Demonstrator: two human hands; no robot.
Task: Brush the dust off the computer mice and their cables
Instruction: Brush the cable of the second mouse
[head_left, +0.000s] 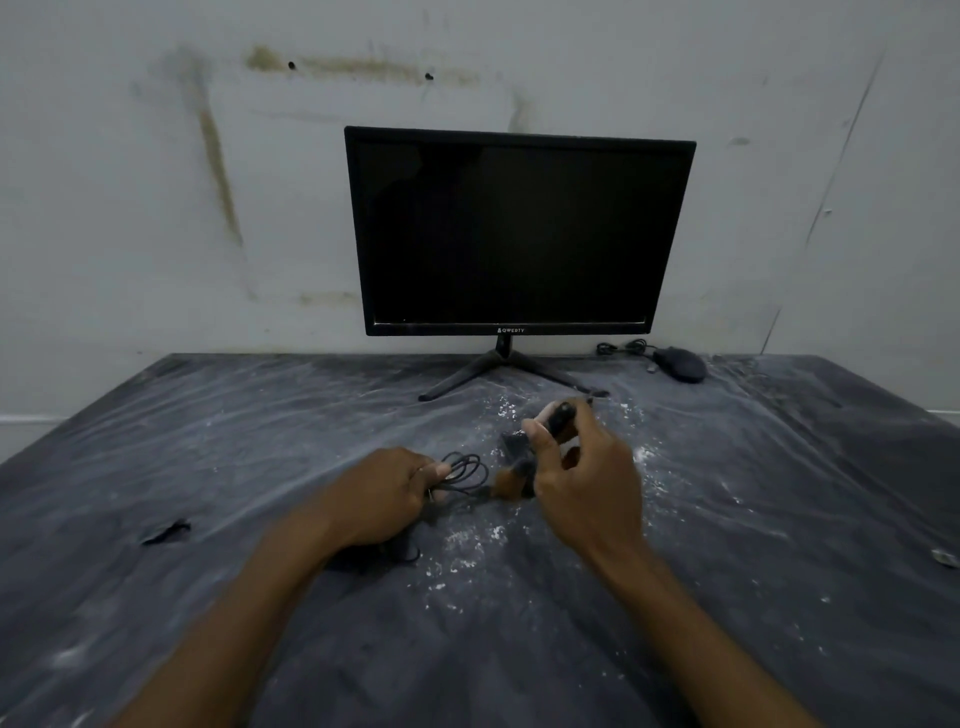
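Observation:
My left hand (382, 496) is closed around a coiled black mouse cable (467, 470) at the table's middle, with loops sticking out to the right. My right hand (584, 470) grips a dark-handled brush (558, 418); its brownish bristles (509, 480) point down beside the cable loops. The mouse belonging to this cable is not clearly visible; a dark shape under my left wrist (363, 561) is blurred. A second black mouse (679, 365) with its bundled cable (621, 347) rests at the back right, by the wall.
A black monitor (514, 234) on a splayed stand (501, 371) stands against the stained wall. The table carries a dark, wrinkled plastic cover (208, 441) sprinkled with white dust. A small tear (166, 531) shows at left, a scrap (944, 557) at far right.

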